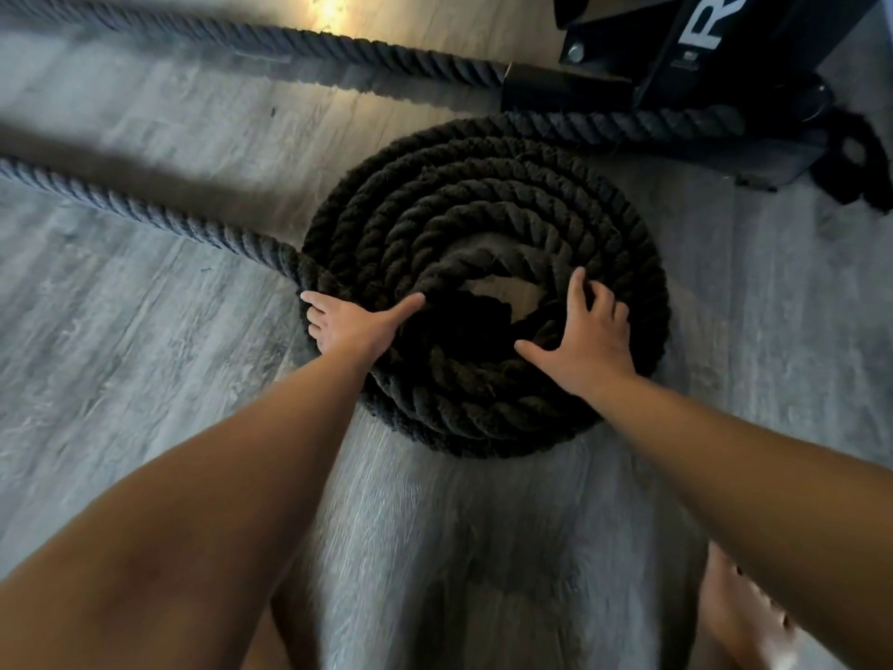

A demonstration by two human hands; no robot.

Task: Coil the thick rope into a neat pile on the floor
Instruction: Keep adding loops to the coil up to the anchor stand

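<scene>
Head: left hand [350, 326] grips, right hand [592, 340] touches rope [483, 195].

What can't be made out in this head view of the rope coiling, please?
Head view:
- Thick rope: loose length runs off the left edge.
- Left hand: fingertips hidden over the rope's side.
- Right hand: gripping or pressing, unclear.
- Black stand: lettering cut by the top edge.
</scene>
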